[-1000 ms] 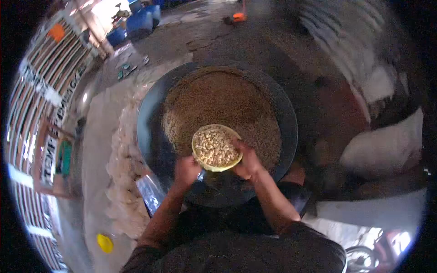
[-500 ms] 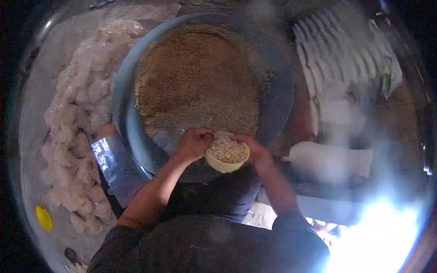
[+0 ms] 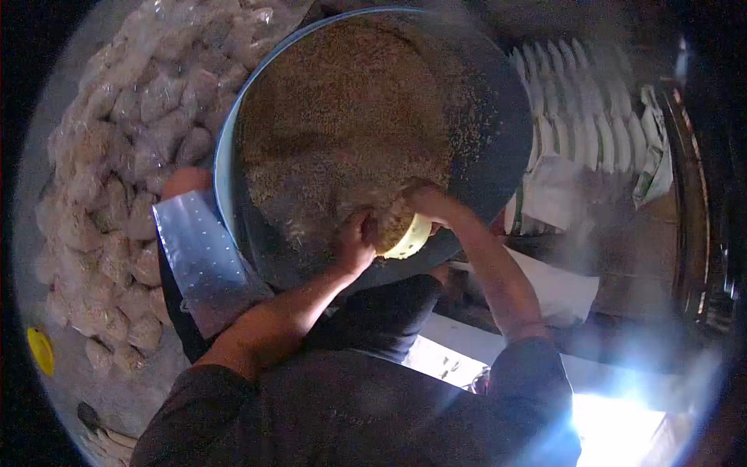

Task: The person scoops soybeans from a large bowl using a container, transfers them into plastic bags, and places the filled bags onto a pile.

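A yellow bowl [image 3: 410,237] is tilted over the near part of a wide blue tub [image 3: 227,159]. My right hand [image 3: 429,204] grips the bowl from its right side, with the fingers over the far rim. At the bowl's left edge is my left hand [image 3: 359,241], its fingers closed; blur hides what they pinch. Brown grain-like material [image 3: 342,101] fills much of the tub. Pale bits lie in the bowl and look blurred between my hands.
Many filled clear bags [image 3: 159,101] are heaped on the left. A plastic sheet or pouch [image 3: 198,253] lies over my left leg. Rows of white-green packets [image 3: 591,117] stand at the right, with a white bag [image 3: 552,288] nearer. A yellow disc [image 3: 40,350] lies at lower left.
The bowl has gone from nearly upright to tilted, and both hands have moved a little forward over the tub. The clear film left of my left hand no longer shows plainly. The view has shifted.
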Motion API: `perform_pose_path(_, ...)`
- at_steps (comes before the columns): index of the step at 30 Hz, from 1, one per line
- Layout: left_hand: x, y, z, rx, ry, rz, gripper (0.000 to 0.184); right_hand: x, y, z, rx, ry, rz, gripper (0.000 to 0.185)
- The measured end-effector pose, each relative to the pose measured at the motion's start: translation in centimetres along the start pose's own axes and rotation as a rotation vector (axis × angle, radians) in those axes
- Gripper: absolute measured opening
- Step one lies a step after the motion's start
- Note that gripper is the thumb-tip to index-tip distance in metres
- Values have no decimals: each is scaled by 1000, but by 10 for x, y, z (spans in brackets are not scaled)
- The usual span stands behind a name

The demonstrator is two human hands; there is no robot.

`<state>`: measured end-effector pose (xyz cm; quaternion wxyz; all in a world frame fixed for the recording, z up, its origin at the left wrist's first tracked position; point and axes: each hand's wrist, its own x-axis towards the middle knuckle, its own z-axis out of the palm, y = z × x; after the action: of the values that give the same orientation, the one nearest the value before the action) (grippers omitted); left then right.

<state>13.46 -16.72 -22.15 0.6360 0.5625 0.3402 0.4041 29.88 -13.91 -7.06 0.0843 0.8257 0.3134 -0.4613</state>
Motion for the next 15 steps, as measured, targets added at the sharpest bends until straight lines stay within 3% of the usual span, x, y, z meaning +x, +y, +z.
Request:
perform_pose_path(3,-5,-16,9,-47,-32,-43,21,-1,0,3,143,-28,180,55)
perform_pose_path(5,-6,-35,8,37,45,9,20,10,9,9,269,14,69,54)
perform_pose_path(6,-1,-13,1,86,37,-32,20,15,24,15,339,31,19,54)
perform_pose_path(8,-6,-10,-1,81,-1,-55,20,47,68,28,216,-4,-65,53)
perform_pose_path(12,-3,-37,1,54,-35,26,19,59,70,31,335,-10,67,49)
perform_pose_path(14,-4,-61,6,46,-18,64,16,78,112,34,154,27,-359,48)
perform_pose_path(15,-5,-65,8,41,-19,82,16,100,146,40,335,33,-392,49)
